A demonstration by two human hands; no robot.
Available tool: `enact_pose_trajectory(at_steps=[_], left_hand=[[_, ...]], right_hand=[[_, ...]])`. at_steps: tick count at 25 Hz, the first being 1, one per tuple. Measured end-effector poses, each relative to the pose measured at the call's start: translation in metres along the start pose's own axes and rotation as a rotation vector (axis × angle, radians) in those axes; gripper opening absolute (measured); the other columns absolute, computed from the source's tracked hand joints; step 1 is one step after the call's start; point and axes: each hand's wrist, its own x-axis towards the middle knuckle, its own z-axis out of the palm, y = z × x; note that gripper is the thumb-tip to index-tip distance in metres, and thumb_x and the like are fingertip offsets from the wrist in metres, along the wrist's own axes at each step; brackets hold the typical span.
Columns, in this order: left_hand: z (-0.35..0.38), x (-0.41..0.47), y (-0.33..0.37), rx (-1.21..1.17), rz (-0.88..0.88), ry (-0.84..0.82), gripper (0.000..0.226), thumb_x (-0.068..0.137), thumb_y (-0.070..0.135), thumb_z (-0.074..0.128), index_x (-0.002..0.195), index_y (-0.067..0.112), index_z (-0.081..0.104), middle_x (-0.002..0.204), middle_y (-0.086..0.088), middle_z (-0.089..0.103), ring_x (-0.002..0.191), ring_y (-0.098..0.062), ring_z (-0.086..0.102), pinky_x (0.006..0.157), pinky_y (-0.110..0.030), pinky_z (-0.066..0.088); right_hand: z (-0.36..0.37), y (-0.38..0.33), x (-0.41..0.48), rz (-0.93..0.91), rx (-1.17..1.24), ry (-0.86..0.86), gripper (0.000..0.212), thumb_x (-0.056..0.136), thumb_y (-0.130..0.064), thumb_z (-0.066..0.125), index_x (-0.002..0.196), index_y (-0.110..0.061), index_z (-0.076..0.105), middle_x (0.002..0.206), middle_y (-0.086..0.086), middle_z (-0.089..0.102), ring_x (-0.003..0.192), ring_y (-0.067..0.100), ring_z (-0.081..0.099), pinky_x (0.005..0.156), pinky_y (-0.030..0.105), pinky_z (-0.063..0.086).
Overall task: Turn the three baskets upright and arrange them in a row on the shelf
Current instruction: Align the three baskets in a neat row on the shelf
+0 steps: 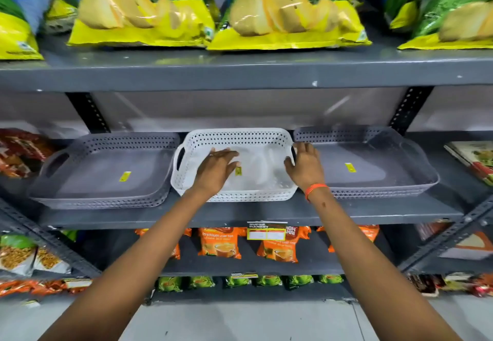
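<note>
On the grey shelf (pixel 240 214), three shallow baskets stand upright in a row, openings up, long axes running left to right. The left grey basket (pixel 101 172) comes first. Next is the white basket (pixel 234 138), where the left hand (pixel 216 167) hovers inside with fingers spread, and the right hand (pixel 304 166), fingers apart, seems to touch its right rim. The right grey basket (pixel 373 164) sits just beside.

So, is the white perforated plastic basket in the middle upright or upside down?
Upright: the white perforated plastic basket shows its open top and inner floor, with a yellow sticker inside.
</note>
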Motion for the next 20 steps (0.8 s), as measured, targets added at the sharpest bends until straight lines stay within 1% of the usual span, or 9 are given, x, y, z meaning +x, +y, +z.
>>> enact_pose_trajectory(at_steps=[2, 4, 5, 7, 9, 12, 14, 16, 20], left_hand=[[-0.010, -0.003, -0.041, 0.090, -0.149, 0.064, 0.049, 0.094, 0.023, 0.050, 0.137, 0.004, 0.038, 0.148, -0.017, 0.038, 0.139, -0.028, 0.033, 0.118, -0.043, 0.018], [-0.019, -0.007, -0.080, 0.134, -0.377, 0.076, 0.062, 0.095, 0.026, 0.048, 0.145, 0.004, 0.018, 0.156, -0.016, 0.019, 0.144, -0.031, 0.019, 0.118, -0.045, 0.015], [-0.021, -0.008, -0.093, 0.106, -0.477, 0.052, 0.064, 0.095, 0.026, 0.046, 0.145, 0.004, 0.013, 0.157, -0.017, 0.015, 0.143, -0.034, 0.018, 0.117, -0.047, 0.018], [-0.020, -0.006, -0.114, 0.000, -0.600, -0.011, 0.060, 0.097, 0.022, 0.042, 0.145, 0.002, 0.012, 0.154, -0.022, 0.022, 0.137, -0.041, 0.029, 0.111, -0.051, 0.032], [-0.018, -0.003, -0.122, -0.062, -0.622, -0.037, 0.047, 0.098, 0.015, 0.036, 0.141, 0.003, 0.024, 0.144, -0.027, 0.040, 0.125, -0.045, 0.044, 0.102, -0.051, 0.042], [-0.011, 0.004, -0.125, -0.039, -0.592, 0.000, 0.035, 0.094, -0.002, 0.035, 0.128, -0.003, 0.040, 0.120, -0.035, 0.058, 0.107, -0.048, 0.057, 0.088, -0.052, 0.048], [-0.007, 0.011, -0.128, -0.002, -0.570, 0.009, 0.033, 0.090, -0.009, 0.035, 0.123, -0.008, 0.043, 0.109, -0.038, 0.061, 0.099, -0.050, 0.060, 0.081, -0.053, 0.049], [-0.004, 0.021, -0.132, 0.011, -0.548, 0.014, 0.033, 0.090, -0.010, 0.034, 0.122, -0.009, 0.042, 0.107, -0.039, 0.062, 0.096, -0.051, 0.060, 0.079, -0.055, 0.049], [-0.003, 0.038, -0.134, 0.050, -0.530, -0.001, 0.040, 0.092, -0.008, 0.033, 0.131, -0.007, 0.034, 0.108, -0.039, 0.061, 0.097, -0.051, 0.060, 0.079, -0.055, 0.049]], right_hand=[[0.008, 0.006, 0.013, 0.107, -0.057, -0.032, 0.050, 0.090, -0.017, 0.052, 0.129, 0.010, 0.036, 0.134, 0.031, 0.043, 0.126, 0.041, 0.037, 0.106, 0.044, 0.033], [0.014, 0.009, 0.021, 0.184, -0.082, -0.090, 0.051, 0.094, -0.014, 0.044, 0.132, 0.016, 0.026, 0.139, 0.034, 0.035, 0.131, 0.042, 0.032, 0.110, 0.044, 0.028], [0.014, 0.013, 0.023, 0.222, -0.079, -0.125, 0.048, 0.096, -0.011, 0.041, 0.132, 0.016, 0.025, 0.139, 0.035, 0.035, 0.130, 0.043, 0.034, 0.107, 0.044, 0.029], [0.019, 0.014, 0.024, 0.272, -0.044, -0.160, 0.044, 0.095, -0.002, 0.036, 0.134, 0.013, 0.024, 0.138, 0.034, 0.038, 0.125, 0.044, 0.040, 0.101, 0.045, 0.036], [0.028, 0.011, 0.023, 0.264, -0.037, -0.135, 0.050, 0.090, 0.009, 0.035, 0.139, 0.007, 0.022, 0.136, 0.034, 0.041, 0.120, 0.046, 0.046, 0.097, 0.048, 0.041], [0.037, 0.012, 0.026, 0.213, -0.073, -0.081, 0.057, 0.085, 0.016, 0.033, 0.140, 0.004, 0.024, 0.132, 0.033, 0.046, 0.112, 0.049, 0.052, 0.091, 0.051, 0.045], [0.040, 0.014, 0.031, 0.203, -0.096, -0.079, 0.056, 0.084, 0.016, 0.033, 0.139, 0.004, 0.024, 0.130, 0.033, 0.048, 0.108, 0.050, 0.054, 0.088, 0.051, 0.046], [0.044, 0.014, 0.039, 0.185, -0.112, -0.063, 0.056, 0.085, 0.015, 0.034, 0.139, 0.005, 0.024, 0.126, 0.033, 0.050, 0.105, 0.050, 0.056, 0.085, 0.053, 0.047], [0.047, 0.013, 0.057, 0.165, -0.143, -0.081, 0.055, 0.088, 0.012, 0.035, 0.140, 0.002, 0.022, 0.126, 0.031, 0.052, 0.104, 0.048, 0.057, 0.084, 0.051, 0.048]])
